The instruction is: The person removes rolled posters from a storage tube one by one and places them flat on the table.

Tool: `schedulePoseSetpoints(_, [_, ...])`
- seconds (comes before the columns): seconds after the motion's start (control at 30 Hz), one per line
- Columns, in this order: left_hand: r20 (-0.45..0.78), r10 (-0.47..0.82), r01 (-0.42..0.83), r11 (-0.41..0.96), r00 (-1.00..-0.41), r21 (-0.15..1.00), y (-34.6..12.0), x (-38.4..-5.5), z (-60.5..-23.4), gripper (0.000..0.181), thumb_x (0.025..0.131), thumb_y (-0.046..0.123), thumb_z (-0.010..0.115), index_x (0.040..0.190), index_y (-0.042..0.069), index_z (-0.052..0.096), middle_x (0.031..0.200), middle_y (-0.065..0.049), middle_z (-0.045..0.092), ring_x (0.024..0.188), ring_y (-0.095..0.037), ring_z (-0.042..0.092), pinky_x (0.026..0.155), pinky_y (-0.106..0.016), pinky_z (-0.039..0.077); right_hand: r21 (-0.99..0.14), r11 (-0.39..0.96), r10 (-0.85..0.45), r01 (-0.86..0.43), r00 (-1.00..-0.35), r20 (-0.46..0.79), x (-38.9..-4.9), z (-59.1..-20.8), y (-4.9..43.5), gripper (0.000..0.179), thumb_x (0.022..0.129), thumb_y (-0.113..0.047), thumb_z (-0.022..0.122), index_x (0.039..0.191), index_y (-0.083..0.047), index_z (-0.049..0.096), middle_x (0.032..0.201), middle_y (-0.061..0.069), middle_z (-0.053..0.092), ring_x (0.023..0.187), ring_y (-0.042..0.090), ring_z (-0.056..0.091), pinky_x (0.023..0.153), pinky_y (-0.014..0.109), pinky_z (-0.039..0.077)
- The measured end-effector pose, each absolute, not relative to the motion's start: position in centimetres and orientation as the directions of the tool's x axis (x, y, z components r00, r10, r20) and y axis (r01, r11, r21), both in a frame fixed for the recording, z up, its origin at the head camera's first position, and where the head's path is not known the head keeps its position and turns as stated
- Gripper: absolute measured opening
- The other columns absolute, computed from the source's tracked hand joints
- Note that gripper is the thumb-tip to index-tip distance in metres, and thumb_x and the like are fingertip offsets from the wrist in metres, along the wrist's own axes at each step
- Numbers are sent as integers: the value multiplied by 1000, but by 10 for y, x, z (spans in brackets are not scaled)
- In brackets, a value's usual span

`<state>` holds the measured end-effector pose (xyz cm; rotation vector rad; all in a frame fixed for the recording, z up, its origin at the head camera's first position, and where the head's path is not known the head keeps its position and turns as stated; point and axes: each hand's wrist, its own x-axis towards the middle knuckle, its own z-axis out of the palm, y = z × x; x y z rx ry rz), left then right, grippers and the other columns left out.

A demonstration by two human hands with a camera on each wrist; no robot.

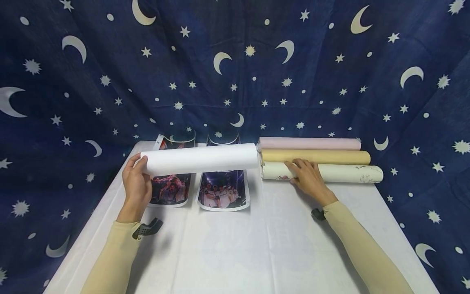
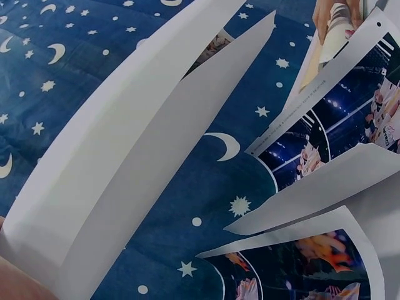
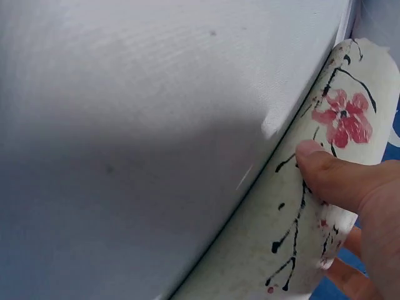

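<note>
A rolled sheet of white paper [image 1: 202, 160] is held up off the table by my left hand [image 1: 136, 183], which pinches its left end between thumb and fingers. In the left wrist view a bit of dark print shows inside this white roll [image 2: 94, 156]. My right hand [image 1: 310, 179] grips a cream roll with a floral pattern [image 1: 349, 173] near its left part. The right wrist view shows the thumb [image 3: 331, 175] on the roll beside a pink flower, with fingers round its other side.
Two curling photo posters, one at left [image 1: 172, 191] and one in the middle [image 1: 223, 192], lie partly behind the white roll. A yellow roll [image 1: 315, 156] and a pink roll [image 1: 310, 143] lie behind the floral one. A white cloth covers the table [image 1: 227, 253]; a star-patterned curtain [image 1: 235, 53] hangs behind.
</note>
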<state>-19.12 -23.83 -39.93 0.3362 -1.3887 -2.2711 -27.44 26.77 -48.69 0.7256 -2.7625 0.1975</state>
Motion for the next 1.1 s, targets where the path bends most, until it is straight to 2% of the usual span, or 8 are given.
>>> schedulePoseSetpoints(0.1, [26,-498,249,-388,-867,887,-238,-191,-400,20,98,15,58,116,7,55,130,-2,43,125,-23,42,111,-46,30,-72,875,-438,-479,-846,305,-274,-484,267,73,79,-18,82,144,-20,48,136,18,53,126,44,48,102,64,35])
schedulePoseSetpoints(0.2, [27,-500,258,-399,-866,880,-236,-191,-401,17,98,13,57,113,7,56,128,-2,44,122,-22,43,107,-41,32,-69,883,-422,-464,-850,316,-270,-479,266,73,80,-20,81,144,-19,47,138,18,52,127,44,48,103,64,35])
schedulePoseSetpoints(0.33, [32,-490,262,-408,-871,875,-231,-190,-401,14,98,12,57,111,7,56,127,-3,44,120,-21,45,104,-38,33,-61,886,-404,-460,-830,384,-253,-462,263,72,82,-21,80,145,-19,46,139,18,51,126,44,48,103,63,35])
schedulePoseSetpoints(0.43, [52,-484,264,-382,-874,886,-226,-188,-399,14,98,12,57,110,7,57,128,-3,44,120,-21,47,105,-37,35,-76,872,-389,-484,-779,492,-232,-436,259,69,82,-20,79,143,-17,48,138,19,51,126,44,48,102,62,35])
schedulePoseSetpoints(0.6, [104,-475,303,-365,-874,881,-215,-183,-389,9,97,8,55,106,7,57,123,-6,50,119,-21,49,102,-35,38,-74,801,-393,-594,-614,684,-194,-386,241,58,85,-21,73,139,-15,54,134,19,55,123,42,50,101,60,36])
schedulePoseSetpoints(0.83, [164,-408,311,-326,-898,893,-180,-180,-382,12,98,5,52,108,10,56,104,3,68,113,-18,56,99,-32,42,42,698,-487,-715,-431,760,-160,-363,207,42,99,-36,53,132,-13,61,128,19,59,114,39,54,98,57,39])
schedulePoseSetpoints(0.97, [230,-379,351,-291,-896,890,-157,-184,-379,16,96,4,54,109,12,56,95,8,72,105,-14,62,96,-31,44,91,668,-545,-738,-402,736,-153,-365,192,40,99,-36,54,132,-15,61,129,18,59,118,38,54,99,58,39])
schedulePoseSetpoints(1.1, [285,-369,398,-278,-885,874,-137,-186,-373,16,94,3,55,108,11,57,90,8,73,96,-11,64,92,-29,47,115,678,-584,-726,-437,684,-151,-369,180,50,88,-31,69,135,-20,58,135,17,55,124,38,50,103,62,36])
